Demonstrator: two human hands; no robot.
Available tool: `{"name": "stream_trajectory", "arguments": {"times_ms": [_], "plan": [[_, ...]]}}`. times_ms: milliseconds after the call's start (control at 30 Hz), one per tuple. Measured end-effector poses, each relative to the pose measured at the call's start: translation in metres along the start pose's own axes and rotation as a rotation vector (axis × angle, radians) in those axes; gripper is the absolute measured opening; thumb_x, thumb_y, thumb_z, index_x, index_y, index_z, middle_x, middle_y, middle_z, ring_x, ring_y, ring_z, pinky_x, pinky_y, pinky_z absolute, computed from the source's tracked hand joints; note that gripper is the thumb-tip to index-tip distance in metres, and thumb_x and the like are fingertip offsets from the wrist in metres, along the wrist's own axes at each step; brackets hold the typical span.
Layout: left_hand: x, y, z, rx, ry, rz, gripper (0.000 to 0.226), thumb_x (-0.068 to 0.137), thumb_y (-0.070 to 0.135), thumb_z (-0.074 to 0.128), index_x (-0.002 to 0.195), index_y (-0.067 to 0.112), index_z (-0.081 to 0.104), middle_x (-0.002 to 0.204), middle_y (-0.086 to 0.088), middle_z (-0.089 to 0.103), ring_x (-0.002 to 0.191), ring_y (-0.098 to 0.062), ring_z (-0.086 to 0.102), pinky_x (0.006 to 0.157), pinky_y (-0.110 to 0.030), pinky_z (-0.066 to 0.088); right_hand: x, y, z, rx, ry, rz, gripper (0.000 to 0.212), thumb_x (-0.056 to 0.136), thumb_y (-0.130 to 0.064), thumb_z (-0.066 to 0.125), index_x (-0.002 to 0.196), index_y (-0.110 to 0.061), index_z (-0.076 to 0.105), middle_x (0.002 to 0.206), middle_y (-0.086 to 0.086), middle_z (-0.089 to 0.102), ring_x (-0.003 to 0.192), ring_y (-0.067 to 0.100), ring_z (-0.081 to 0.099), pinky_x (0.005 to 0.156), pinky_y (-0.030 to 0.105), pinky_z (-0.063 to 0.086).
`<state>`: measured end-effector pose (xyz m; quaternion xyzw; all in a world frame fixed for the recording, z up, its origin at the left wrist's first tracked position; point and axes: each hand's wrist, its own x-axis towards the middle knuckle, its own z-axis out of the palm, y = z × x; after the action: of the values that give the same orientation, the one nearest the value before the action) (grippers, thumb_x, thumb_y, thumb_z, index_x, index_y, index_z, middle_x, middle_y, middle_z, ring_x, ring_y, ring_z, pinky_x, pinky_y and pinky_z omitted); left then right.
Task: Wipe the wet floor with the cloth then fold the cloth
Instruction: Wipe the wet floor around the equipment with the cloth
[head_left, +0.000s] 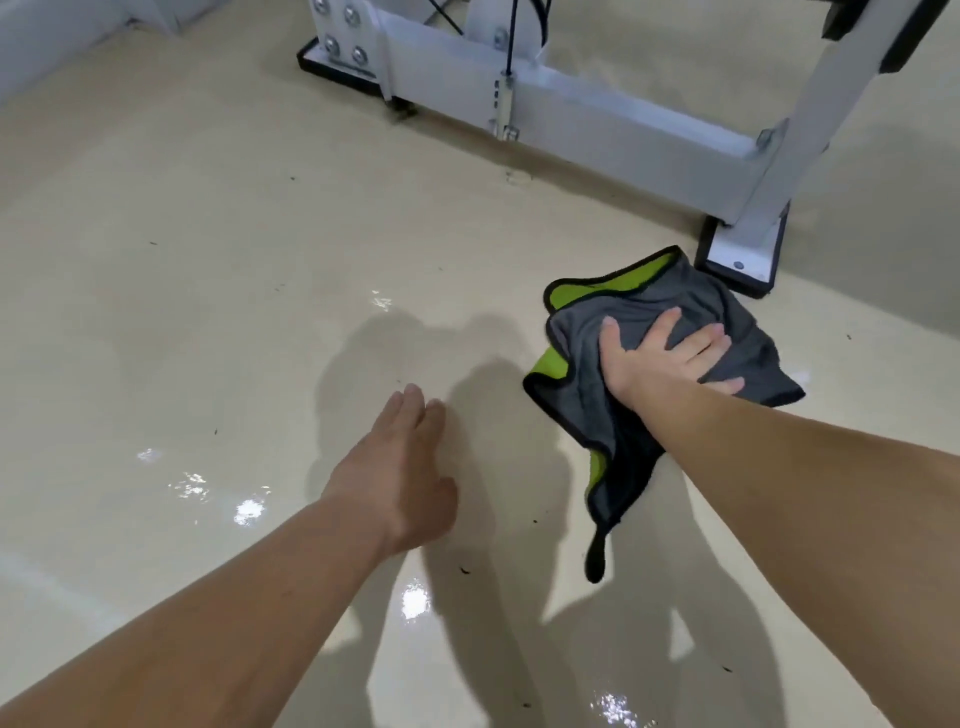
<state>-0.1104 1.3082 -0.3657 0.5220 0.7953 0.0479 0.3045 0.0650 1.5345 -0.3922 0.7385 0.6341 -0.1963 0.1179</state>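
Note:
A grey cloth (597, 415) with a bright green underside and black trim lies rumpled on the cream floor (234, 312), right of centre. My right hand (665, 358) presses flat on top of it, fingers spread. A black hanging loop trails from the cloth's near corner. My left hand (400, 467) hovers over the bare floor to the cloth's left, fingers together and extended, holding nothing. Glints of water (249, 509) shine on the floor near the left forearm and closer to me.
A white metal frame (623, 130) with a black-edged foot plate (737, 260) stands just beyond the cloth. Cables hang from the frame. Small dark specks lie scattered over the floor. A white wall base runs at the top left.

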Motion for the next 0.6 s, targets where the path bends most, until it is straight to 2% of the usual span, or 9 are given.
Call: {"name": "stream_trajectory", "arguments": {"times_ms": [67,167,267,333,400,467,500,533,600], "plan": [[-0.014,-0.013,-0.005,-0.078,0.121,0.009,0.056,0.083,0.019,0.056,0.137,0.015,0.042,0.145,-0.001,0.033,0.147,-0.023,0.027,0.107,-0.038,0.046,-0.017,-0.028,0.015,-0.051,0.004,-0.125,0.095,0.083,-0.086,0.004,0.159,-0.032,-0.014,0.165,0.016,-0.026,0.151,0.032,-0.026,0.113,0.074,-0.009],[-0.029,-0.028,-0.010,-0.068,0.209,0.032,0.064,0.087,0.007,0.056,0.148,0.009,0.035,0.162,-0.010,0.024,0.158,-0.027,0.015,0.118,-0.039,0.038,-0.058,-0.063,0.043,-0.181,0.004,-0.426,0.092,0.083,-0.086,0.003,0.157,-0.036,-0.017,0.164,0.012,-0.031,0.150,0.030,-0.031,0.111,0.073,-0.015],[-0.036,-0.037,-0.014,-0.011,0.314,0.092,0.067,0.087,0.007,0.057,0.150,0.008,0.036,0.163,-0.011,0.021,0.150,-0.039,0.035,0.112,-0.046,0.047,-0.117,-0.077,0.076,-0.261,-0.008,-0.780,0.090,0.083,-0.084,0.008,0.157,-0.038,-0.017,0.163,0.011,-0.033,0.148,0.028,-0.035,0.109,0.073,-0.018],[-0.038,-0.039,-0.017,-0.019,0.276,0.023,0.070,0.092,0.007,0.058,0.158,0.008,0.033,0.171,-0.016,0.013,0.157,-0.036,0.022,0.121,-0.045,0.037,-0.148,-0.071,0.090,-0.320,-0.022,-0.956,0.090,0.084,-0.079,0.018,0.158,-0.037,-0.014,0.164,0.010,-0.031,0.149,0.026,-0.035,0.110,0.071,-0.016],[-0.039,-0.041,-0.013,-0.013,0.241,0.044,0.066,0.090,0.002,0.057,0.153,0.007,0.041,0.169,-0.020,0.021,0.159,-0.035,0.018,0.124,-0.042,0.032,-0.158,-0.057,0.092,-0.267,-0.094,-1.085,0.087,0.086,-0.072,0.029,0.160,-0.036,-0.002,0.167,0.005,-0.025,0.150,0.019,-0.032,0.114,0.068,-0.015],[-0.035,-0.040,-0.004,0.052,0.240,0.159,0.061,0.085,-0.001,0.055,0.145,0.004,0.051,0.160,-0.022,0.038,0.154,-0.042,0.029,0.125,-0.047,0.032,-0.153,-0.039,0.077,0.070,-0.159,-1.119,0.076,0.092,-0.055,0.049,0.159,-0.032,0.022,0.171,-0.001,-0.002,0.155,0.012,-0.013,0.123,0.058,-0.005],[-0.032,-0.037,0.000,0.090,0.241,0.202,0.060,0.086,0.002,0.056,0.146,0.004,0.052,0.159,-0.022,0.040,0.153,-0.044,0.031,0.125,-0.049,0.031,-0.148,-0.029,0.067,0.279,-0.140,-1.053,0.069,0.094,-0.044,0.056,0.157,-0.029,0.031,0.170,-0.003,0.010,0.156,0.009,-0.001,0.126,0.049,0.004],[-0.028,-0.031,0.005,0.134,0.220,0.220,0.062,0.091,0.008,0.058,0.152,0.007,0.048,0.163,-0.020,0.036,0.154,-0.044,0.028,0.126,-0.049,0.029,-0.139,-0.018,0.056,0.429,-0.086,-0.938,0.063,0.096,-0.035,0.058,0.155,-0.026,0.037,0.168,-0.006,0.018,0.155,0.006,0.006,0.127,0.039,0.011],[-0.022,-0.016,0.013,0.238,0.124,0.165,0.066,0.105,0.035,0.048,0.165,0.021,0.024,0.173,-0.014,0.013,0.159,-0.041,0.010,0.129,-0.049,0.019,-0.117,0.002,0.031,0.476,0.025,-0.734,0.054,0.100,-0.028,0.054,0.152,-0.023,0.042,0.165,-0.007,0.027,0.154,0.005,0.013,0.125,0.026,0.013]]}}
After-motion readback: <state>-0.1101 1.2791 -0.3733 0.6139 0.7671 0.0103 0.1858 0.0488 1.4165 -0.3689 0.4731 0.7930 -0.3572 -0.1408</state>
